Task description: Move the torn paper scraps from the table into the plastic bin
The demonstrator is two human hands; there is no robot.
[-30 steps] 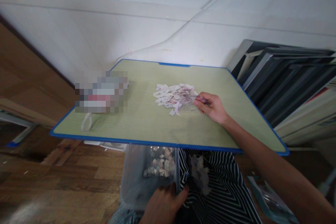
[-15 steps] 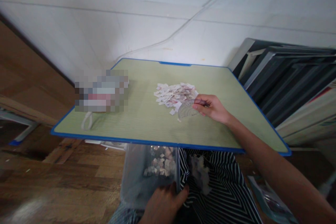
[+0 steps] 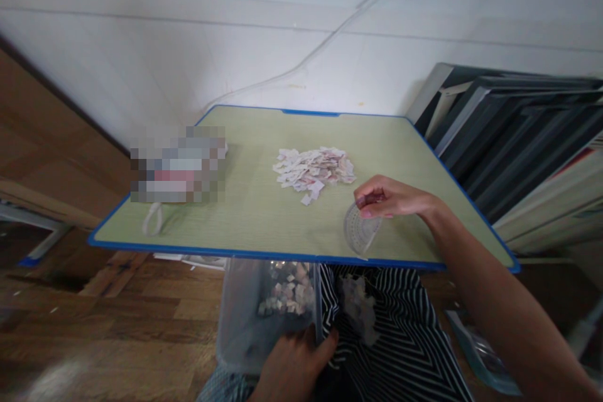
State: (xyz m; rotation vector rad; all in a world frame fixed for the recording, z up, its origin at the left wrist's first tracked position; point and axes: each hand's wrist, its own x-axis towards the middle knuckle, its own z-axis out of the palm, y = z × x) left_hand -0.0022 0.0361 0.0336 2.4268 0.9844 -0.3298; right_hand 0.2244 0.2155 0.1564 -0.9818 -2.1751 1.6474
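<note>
My right hand point(image 3: 389, 198) is closed on a clear half-round protractor point(image 3: 360, 230), which hangs tilted over the front right part of the green table point(image 3: 249, 220). Left of and beyond that hand lies a loose pile of small paper slips point(image 3: 315, 169), with a few slips at its near edge. Below the table's front edge, my left hand point(image 3: 296, 358) grips the near right rim of a translucent plastic bin point(image 3: 245, 314); its fingers curl inside. Several small pale cube-like pieces point(image 3: 292, 292) are in the bin.
A blurred-out item point(image 3: 179, 169) with a white loop stands at the table's left. Dark flat panels point(image 3: 513, 132) lean on the right, a cardboard box point(image 3: 51, 151) on the left. A crumpled translucent scrap point(image 3: 360, 308) lies on the striped cloth point(image 3: 409, 333) over my lap.
My right hand has drawn the protractor away from the paper pile, right and toward the table's front edge, and the protractor now tilts downward. My left hand has stayed on the bin.
</note>
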